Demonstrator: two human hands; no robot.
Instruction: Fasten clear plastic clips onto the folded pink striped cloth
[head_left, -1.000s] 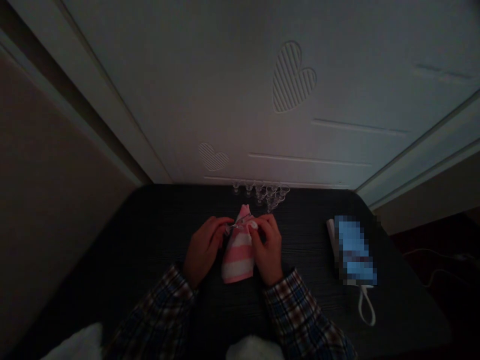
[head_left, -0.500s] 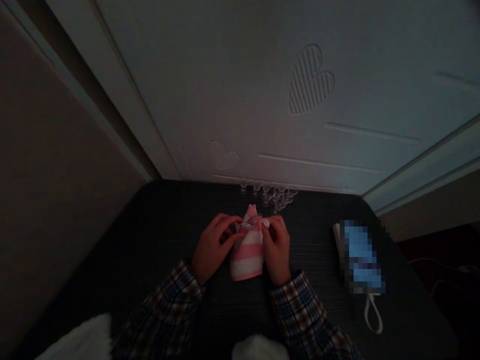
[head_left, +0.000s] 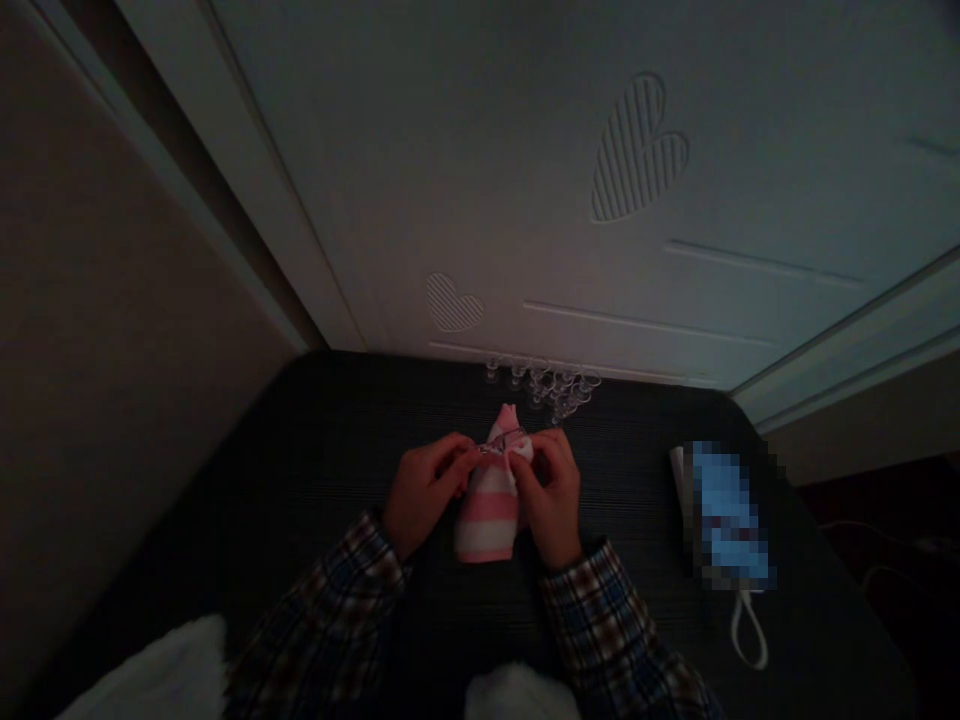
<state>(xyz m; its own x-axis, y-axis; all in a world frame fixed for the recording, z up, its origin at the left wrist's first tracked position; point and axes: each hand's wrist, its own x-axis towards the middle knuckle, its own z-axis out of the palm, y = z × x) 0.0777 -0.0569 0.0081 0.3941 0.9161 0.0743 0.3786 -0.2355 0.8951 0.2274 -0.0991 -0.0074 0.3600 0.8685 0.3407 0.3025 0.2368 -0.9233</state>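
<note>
A small pink-and-white striped sock (head_left: pixel 489 505) lies on a dark table (head_left: pixel 315 450), its toe pointing away from me. My left hand (head_left: pixel 424 488) pinches its left side near the top. My right hand (head_left: pixel 551 492) pinches the right side at the same height. Between my fingertips a thin clear clip or hanger (head_left: pixel 501 441) sits across the sock. Both wrists wear plaid sleeves. The light is very dim.
Several small clear plastic clips (head_left: pixel 551 385) lie in a heap at the table's far edge, against a white door with heart shapes (head_left: pixel 637 150). A blurred blue object with a white strap (head_left: pixel 727 520) lies at the right. White fluffy fabric (head_left: pixel 150 675) shows at the bottom.
My two hands have drawn closer together over the top of the sock, bunching it narrower. The view has shifted slightly.
</note>
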